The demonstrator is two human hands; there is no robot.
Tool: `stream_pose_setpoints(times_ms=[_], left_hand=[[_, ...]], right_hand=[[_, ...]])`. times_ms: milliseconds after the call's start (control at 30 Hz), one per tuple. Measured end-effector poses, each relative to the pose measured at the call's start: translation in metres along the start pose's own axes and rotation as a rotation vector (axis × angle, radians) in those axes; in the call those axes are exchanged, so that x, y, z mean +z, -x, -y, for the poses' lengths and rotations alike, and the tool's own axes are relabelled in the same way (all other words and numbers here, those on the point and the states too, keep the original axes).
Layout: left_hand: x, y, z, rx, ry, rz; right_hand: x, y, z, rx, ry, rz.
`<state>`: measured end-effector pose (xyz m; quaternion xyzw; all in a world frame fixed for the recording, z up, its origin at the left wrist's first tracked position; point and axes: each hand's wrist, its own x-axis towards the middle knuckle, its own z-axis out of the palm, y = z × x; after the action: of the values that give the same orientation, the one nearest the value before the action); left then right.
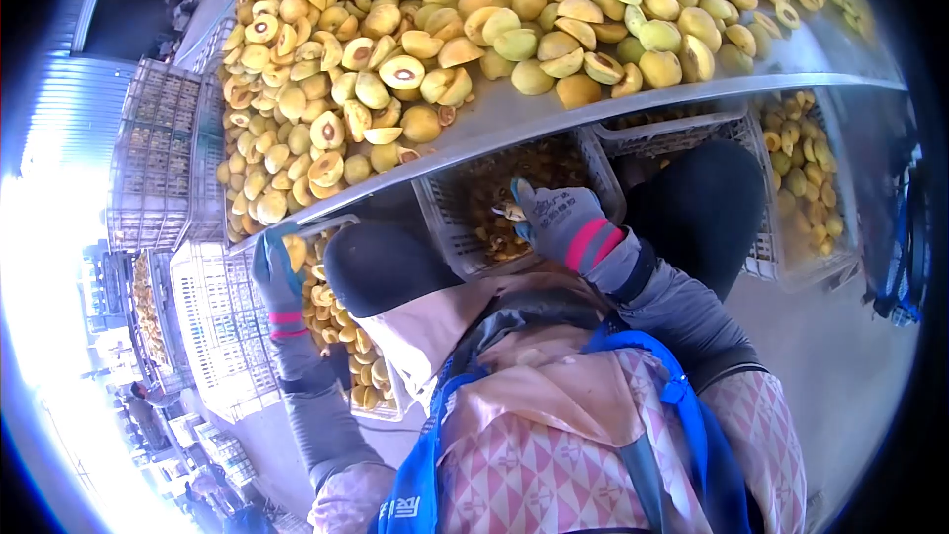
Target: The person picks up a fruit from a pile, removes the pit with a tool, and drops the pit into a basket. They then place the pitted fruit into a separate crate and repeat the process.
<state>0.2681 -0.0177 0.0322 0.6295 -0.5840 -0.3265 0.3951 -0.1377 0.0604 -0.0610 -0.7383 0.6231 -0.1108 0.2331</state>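
Note:
My left hand, in a grey-blue glove with a pink band, is at the table's front edge on the left. Its fingers are curved round a yellow peach half, mostly hidden by the glove. My right hand, gloved the same way, is closed over a crate between my knees. A small pale metal tool pokes out past its thumb; the tool's exact kind is hard to make out. Brown scraps and stones lie in that crate. Below my left hand, another crate holds peach halves.
Halved peaches, some with stones, are heaped on the metal table. More peaches fill a crate at the right. White crates and stacked crates stand at the left. My knees are under the table edge.

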Motion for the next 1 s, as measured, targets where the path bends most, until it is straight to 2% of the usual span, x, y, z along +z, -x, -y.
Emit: stream_pose_setpoints(times_ms=[67, 100, 167, 233, 267, 333, 400, 433, 500, 633, 700, 733, 800, 900, 933, 1000], left_hand=[[-0.029, -0.017, 0.036, 0.029, -0.417, 0.090], [-0.023, -0.019, 0.025, 0.028, -0.417, 0.084], [0.018, -0.035, -0.026, 0.487, -1.012, 0.042], [0.077, -0.055, -0.063, 0.653, -0.857, 0.005], [0.107, -0.070, -0.076, 0.607, -0.621, 0.117], [0.160, -0.099, -0.099, 0.806, -0.724, 0.206], [0.202, -0.133, -0.087, 0.867, -0.892, 0.218], [0.218, -0.138, -0.087, 0.809, -1.044, 0.204], [0.234, -0.141, -0.085, 0.747, -1.237, 0.173], [0.225, -0.121, -0.075, 0.795, -1.110, 0.102], [0.220, -0.109, -0.070, 0.524, -0.651, 0.150], [0.218, -0.093, -0.079, 0.524, -0.652, 0.153], [0.220, -0.055, -0.096, 0.057, 0.307, 0.422], [0.227, -0.014, -0.100, 0.036, 0.596, 0.474], [0.231, -0.002, -0.107, -0.036, 0.772, 0.488], [0.237, 0.005, -0.103, 0.003, 0.688, 0.451]], right_hand=[[-0.007, 0.001, 0.008, -0.019, 0.016, -0.004], [-0.011, 0.001, 0.010, -0.025, 0.036, -0.008], [-0.016, -0.001, 0.010, -0.028, -0.005, -0.039], [-0.016, -0.002, 0.008, -0.022, -0.045, -0.065], [-0.015, -0.004, 0.006, -0.028, -0.087, -0.104], [-0.015, -0.006, 0.005, -0.029, -0.131, -0.145], [-0.020, -0.005, 0.005, -0.050, -0.230, -0.243], [-0.021, -0.005, 0.003, -0.038, -0.228, -0.243], [-0.021, -0.006, 0.001, -0.102, -0.344, -0.403], [-0.030, -0.015, 0.007, -0.151, -0.581, -0.482], [-0.034, -0.019, 0.011, -0.221, -0.697, -0.602], [-0.041, -0.018, 0.013, -0.218, -0.698, -0.601], [-0.057, -0.015, 0.018, -0.062, -0.850, -0.357], [-0.058, -0.018, 0.024, -0.061, -0.890, -0.374], [-0.053, -0.020, 0.024, -0.058, -0.887, -0.375], [-0.040, -0.023, 0.026, -0.189, -0.841, -0.614]])
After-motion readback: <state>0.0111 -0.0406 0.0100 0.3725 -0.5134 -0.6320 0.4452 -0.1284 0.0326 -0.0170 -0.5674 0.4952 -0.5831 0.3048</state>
